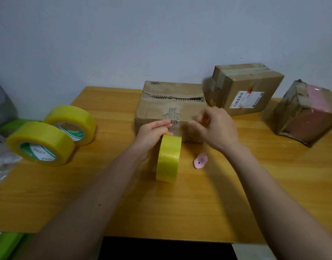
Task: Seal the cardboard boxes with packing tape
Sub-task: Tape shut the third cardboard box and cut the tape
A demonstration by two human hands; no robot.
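The left hand (152, 134) holds the upright tape roll (168, 159) on the table (236, 194), fingers extended along the near face of the torn cardboard box (170, 107). The right hand (215, 126), blurred, has fingers curled as if pinching a tape end; the tape itself cannot be confirmed. Risk: a pulled strip may fold onto itself or land crooked beyond the fingertips. The pink cutter (200, 161) lies below the right hand.

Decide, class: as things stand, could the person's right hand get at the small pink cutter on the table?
Probably yes. The pink cutter lies in the open on the table, just below the right hand, with nothing between them. The upright tape roll stands apart, to its left.
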